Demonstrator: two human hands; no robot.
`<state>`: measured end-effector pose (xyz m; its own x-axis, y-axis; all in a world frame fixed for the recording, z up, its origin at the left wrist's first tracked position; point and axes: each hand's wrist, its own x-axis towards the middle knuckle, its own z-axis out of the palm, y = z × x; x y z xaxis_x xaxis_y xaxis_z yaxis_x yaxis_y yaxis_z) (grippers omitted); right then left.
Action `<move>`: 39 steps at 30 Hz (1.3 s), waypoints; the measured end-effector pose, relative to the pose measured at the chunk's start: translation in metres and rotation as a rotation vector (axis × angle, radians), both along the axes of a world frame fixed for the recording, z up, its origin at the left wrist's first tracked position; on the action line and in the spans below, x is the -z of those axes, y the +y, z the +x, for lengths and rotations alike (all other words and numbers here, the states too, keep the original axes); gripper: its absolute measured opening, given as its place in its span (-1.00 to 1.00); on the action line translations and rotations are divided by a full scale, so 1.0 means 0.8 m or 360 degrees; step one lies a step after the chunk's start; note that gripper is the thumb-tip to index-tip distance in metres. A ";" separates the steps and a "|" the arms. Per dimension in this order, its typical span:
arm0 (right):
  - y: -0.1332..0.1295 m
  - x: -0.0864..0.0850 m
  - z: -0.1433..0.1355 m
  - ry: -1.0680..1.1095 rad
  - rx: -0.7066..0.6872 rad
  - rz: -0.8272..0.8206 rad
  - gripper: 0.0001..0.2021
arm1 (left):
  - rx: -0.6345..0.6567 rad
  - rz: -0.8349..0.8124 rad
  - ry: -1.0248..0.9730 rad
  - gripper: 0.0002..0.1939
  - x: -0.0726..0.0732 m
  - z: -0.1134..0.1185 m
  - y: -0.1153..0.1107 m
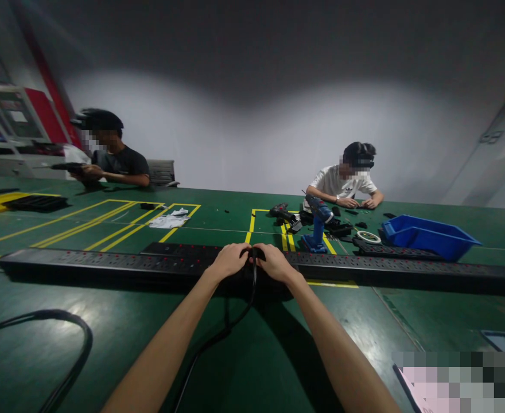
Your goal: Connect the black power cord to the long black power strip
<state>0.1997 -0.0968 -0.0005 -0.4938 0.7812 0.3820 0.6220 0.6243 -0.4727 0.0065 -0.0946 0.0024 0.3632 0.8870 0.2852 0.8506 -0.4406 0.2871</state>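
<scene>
A long black power strip [101, 265] with rows of sockets and small red marks lies across the green table in front of me. At its middle, my left hand [232, 260] and my right hand [273, 263] come together with fingers closed around the end of a black cable [253, 287]. My fingers hide most of that end, so I cannot tell its exact shape or whether it is joined to the strip. From between my hands the cable hangs toward me and runs down over the table. Another dark strip [179, 249] lies just behind, partly covered.
A blue cordless drill [318, 226] stands behind the strip, near dark parts and a blue bin [428, 232]. White papers [169, 219] lie left of centre. A thick black cable [86, 338] loops at front left. Two people sit across the table; the left one holds a drill [69, 167].
</scene>
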 end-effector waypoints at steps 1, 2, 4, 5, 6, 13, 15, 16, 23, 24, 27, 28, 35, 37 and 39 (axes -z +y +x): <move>0.003 0.001 0.000 0.0066 -0.0011 -0.0065 -0.63 | -0.0008 0.0004 0.0000 -0.68 0.001 0.000 0.000; 0.007 0.002 0.000 0.0140 -0.0024 -0.0131 -0.65 | -0.0016 0.0004 0.0001 -0.68 0.001 0.000 0.001; 0.013 0.003 0.000 0.0273 -0.0037 -0.0229 -0.69 | -0.0028 -0.0004 0.0008 -0.67 0.002 -0.001 0.001; 0.015 0.004 -0.001 0.0318 -0.0026 -0.0254 -0.70 | -0.0031 -0.0012 0.0016 -0.67 0.003 -0.001 0.001; 0.017 0.005 -0.003 0.0346 -0.0008 -0.0267 -0.71 | -0.0029 -0.0020 0.0026 -0.67 0.003 -0.001 0.002; 0.012 0.004 -0.005 0.0403 -0.0097 -0.0192 -0.71 | -0.0024 -0.0022 0.0027 -0.68 0.003 -0.002 0.003; 0.010 0.003 -0.002 0.0394 -0.0131 -0.0159 -0.71 | -0.0026 -0.0028 0.0027 -0.68 0.002 -0.001 0.003; 0.010 0.002 0.000 0.0388 -0.0143 -0.0155 -0.72 | -0.0023 -0.0027 0.0023 -0.69 0.002 -0.001 0.003; 0.008 0.002 0.003 0.0180 -0.0182 -0.0103 -0.55 | -0.0017 -0.0008 0.0009 -0.66 0.004 -0.002 0.004; 0.006 0.002 0.002 0.0131 -0.0169 -0.0057 -0.53 | -0.0024 -0.0012 0.0017 -0.66 0.004 -0.003 0.004; -0.001 0.001 -0.003 -0.0006 -0.0089 0.0071 -0.55 | -0.0014 -0.0013 0.0023 -0.67 0.005 -0.004 0.005; -0.003 0.000 -0.004 -0.0053 -0.0063 0.0108 -0.57 | -0.0010 -0.0009 0.0018 -0.67 0.005 -0.004 0.005; -0.003 -0.002 -0.003 -0.0107 -0.0017 0.0084 -0.61 | -0.0021 -0.0046 0.0035 -0.69 0.005 -0.003 0.004; 0.002 -0.002 -0.001 0.0007 -0.0051 -0.0050 -0.61 | -0.0011 -0.0022 0.0026 -0.69 0.004 -0.003 0.004; 0.009 0.000 0.001 0.0157 -0.0090 -0.0189 -0.67 | -0.0004 -0.0004 0.0009 -0.68 0.003 -0.003 0.003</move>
<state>0.2001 -0.0896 -0.0003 -0.5032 0.7957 0.3373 0.5343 0.5932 -0.6022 0.0041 -0.0924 -0.0004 0.3627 0.8885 0.2809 0.8532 -0.4379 0.2834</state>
